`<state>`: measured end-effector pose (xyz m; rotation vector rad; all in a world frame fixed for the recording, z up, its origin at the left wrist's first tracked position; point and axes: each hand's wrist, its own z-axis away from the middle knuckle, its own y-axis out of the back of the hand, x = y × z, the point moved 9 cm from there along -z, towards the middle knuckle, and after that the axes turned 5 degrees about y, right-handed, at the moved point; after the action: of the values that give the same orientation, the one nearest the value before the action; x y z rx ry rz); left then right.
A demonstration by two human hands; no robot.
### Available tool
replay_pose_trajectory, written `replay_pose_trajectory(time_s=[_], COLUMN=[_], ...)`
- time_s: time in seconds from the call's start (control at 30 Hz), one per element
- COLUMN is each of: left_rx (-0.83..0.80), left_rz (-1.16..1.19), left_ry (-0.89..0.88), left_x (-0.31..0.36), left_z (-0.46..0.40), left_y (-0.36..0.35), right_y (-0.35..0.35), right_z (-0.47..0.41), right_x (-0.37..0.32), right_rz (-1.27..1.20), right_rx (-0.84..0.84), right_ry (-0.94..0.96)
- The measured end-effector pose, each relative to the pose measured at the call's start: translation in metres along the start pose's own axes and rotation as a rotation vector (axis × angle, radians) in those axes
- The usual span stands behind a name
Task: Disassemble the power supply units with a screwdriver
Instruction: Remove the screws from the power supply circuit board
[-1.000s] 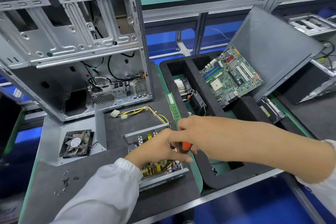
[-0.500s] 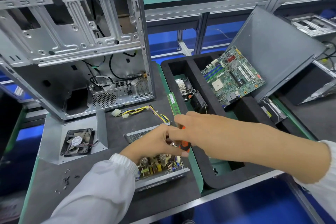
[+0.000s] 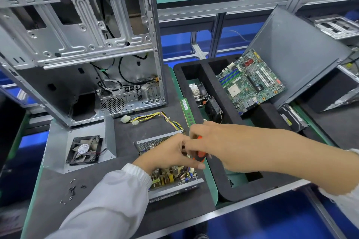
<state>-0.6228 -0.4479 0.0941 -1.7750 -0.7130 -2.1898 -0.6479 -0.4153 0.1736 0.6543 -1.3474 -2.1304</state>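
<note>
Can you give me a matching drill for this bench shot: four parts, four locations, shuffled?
Things:
1. motherboard
2. cooling fan
3. loose screws
4. RAM stick

Places:
A. on the grey mat at its near left, beside the white sleeve
B. flat along the left edge of the black foam tray
C. mounted in the detached metal cover left of the open power supply
D. leaning against the grey side panel in the foam tray

Pairs: 1-D, 2-C, 3-A, 4-B

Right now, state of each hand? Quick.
Left hand: over the open power supply unit, fingers curled at the screwdriver; a firm hold cannot be told.
Right hand: grips the screwdriver's orange-and-black handle.
</note>
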Motion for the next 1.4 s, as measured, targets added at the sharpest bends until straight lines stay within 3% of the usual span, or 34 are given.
replay_pose_trajectory(time_s=[0.1, 0.2, 0.27, 0.5, 0.67, 0.73, 0.9, 1.0, 1.1, 1.3, 1.4], left_rx=[0.028, 0.030, 0.027, 0.030, 0.080, 0.074, 0.059, 0.062, 0.060, 0.051, 0.057], left_rz=[0.070, 0.025, 0.003, -0.006, -0.014, 0.000, -0.001, 0.015, 0.008, -0.051, -0.037], left_ry=[0.024, 0.049, 0.074, 0.016, 0.052, 0.052, 0.045, 0.067, 0.067, 0.063, 0.076], left_x=[-0.003, -0.007, -0.011, -0.001, -0.006, -0.007, -0.004, -0.010, -0.008, -0.004, -0.006], left_z=[0.003, 0.003, 0.000, 0.000, 0.001, -0.001, -0.002, -0.003, -0.004, -0.003, -0.003], left_y=[0.000, -0.001, 0.000, -0.003, 0.000, 0.001, -0.003, -0.001, 0.000, -0.002, -0.002], right_y=[0.014, 0.020, 0.015, 0.006, 0.017, 0.013, 0.008, 0.019, 0.014, 0.007, 0.016], right_z=[0.005, 0.002, -0.004, 0.007, -0.003, -0.005, 0.010, 0.006, -0.002, 0.010, 0.008], right_x=[-0.002, 0.009, 0.009, -0.007, 0.007, 0.005, -0.005, 0.002, 0.008, -0.009, 0.002], right_rz=[-0.052, 0.147, 0.230, 0.016, 0.215, 0.227, -0.009, 0.051, 0.165, -0.091, -0.007], right_rx=[0.085, 0.100, 0.065, 0.007, 0.071, 0.050, -0.044, 0.038, 0.002, -0.041, 0.030], right_ry=[-0.023, -0.242, -0.285, -0.042, -0.285, -0.271, -0.100, -0.215, -0.308, -0.059, -0.210])
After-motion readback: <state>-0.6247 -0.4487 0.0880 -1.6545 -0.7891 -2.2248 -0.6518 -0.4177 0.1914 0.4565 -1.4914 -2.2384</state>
